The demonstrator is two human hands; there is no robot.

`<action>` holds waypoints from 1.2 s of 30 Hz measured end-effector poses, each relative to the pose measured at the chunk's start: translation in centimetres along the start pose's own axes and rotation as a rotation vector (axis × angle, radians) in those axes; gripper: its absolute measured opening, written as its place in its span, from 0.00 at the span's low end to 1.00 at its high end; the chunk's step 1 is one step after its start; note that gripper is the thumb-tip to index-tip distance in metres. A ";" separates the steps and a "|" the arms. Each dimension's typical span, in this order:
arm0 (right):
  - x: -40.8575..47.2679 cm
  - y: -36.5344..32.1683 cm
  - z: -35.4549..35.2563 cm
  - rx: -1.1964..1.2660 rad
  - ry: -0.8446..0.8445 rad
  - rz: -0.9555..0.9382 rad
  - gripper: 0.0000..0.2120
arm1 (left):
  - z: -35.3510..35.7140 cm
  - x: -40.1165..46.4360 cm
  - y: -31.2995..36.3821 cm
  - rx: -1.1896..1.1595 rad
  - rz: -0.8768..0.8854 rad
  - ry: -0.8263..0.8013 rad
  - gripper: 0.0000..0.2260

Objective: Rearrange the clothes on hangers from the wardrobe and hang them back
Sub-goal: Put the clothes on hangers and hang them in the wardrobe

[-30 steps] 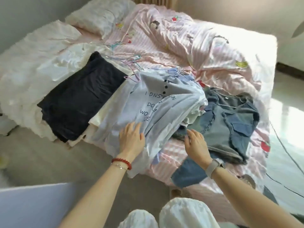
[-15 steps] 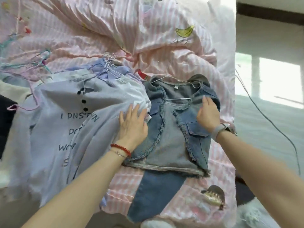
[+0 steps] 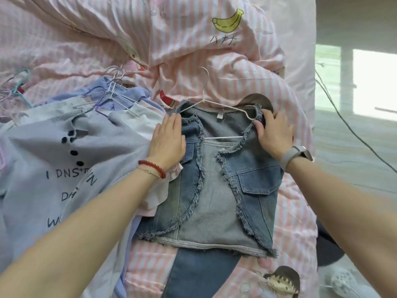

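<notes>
Denim vest (image 3: 217,190) on white hanger (image 3: 214,104) lies on bed (image 3: 214,67). Left hand (image 3: 168,143) flat, fingers together, on left shoulder; right hand (image 3: 275,134) pinches right shoulder.

Faded, fray-edged denim vest (image 3: 217,190) on thin white wire hanger (image 3: 211,104); soft matt striped cotton bedcover (image 3: 193,50); smooth grey cloth shirt (image 3: 64,168).
</notes>
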State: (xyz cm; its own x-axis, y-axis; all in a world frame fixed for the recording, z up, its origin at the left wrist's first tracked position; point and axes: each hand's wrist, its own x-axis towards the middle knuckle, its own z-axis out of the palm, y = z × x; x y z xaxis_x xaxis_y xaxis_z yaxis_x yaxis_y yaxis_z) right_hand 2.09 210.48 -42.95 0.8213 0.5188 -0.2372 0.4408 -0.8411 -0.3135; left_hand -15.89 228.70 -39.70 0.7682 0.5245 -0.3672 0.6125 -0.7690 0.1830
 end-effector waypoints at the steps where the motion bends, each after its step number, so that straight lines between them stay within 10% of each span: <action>1: -0.3 0.2 0.1 0.019 0.043 -0.020 0.18 | 0.1 1.0 -0.2 -0.022 -0.013 -0.002 0.25; 16: -2.5 3.8 -1.7 0.146 0.364 -0.035 0.12 | -1.0 3.8 0.5 -0.084 0.076 0.094 0.09; 36: -2.8 -6.6 -30.3 -0.060 0.836 -0.495 0.16 | -18.9 -6.1 5.5 -0.574 -0.001 0.437 0.09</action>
State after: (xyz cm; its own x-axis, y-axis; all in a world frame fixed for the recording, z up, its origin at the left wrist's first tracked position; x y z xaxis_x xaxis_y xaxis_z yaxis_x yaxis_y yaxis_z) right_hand 7.82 209.94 -12.37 0.5198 0.5593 0.6457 0.8043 -0.5752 -0.1492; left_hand -13.66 228.14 -19.23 0.6986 0.7155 0.0091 0.5219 -0.5181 0.6776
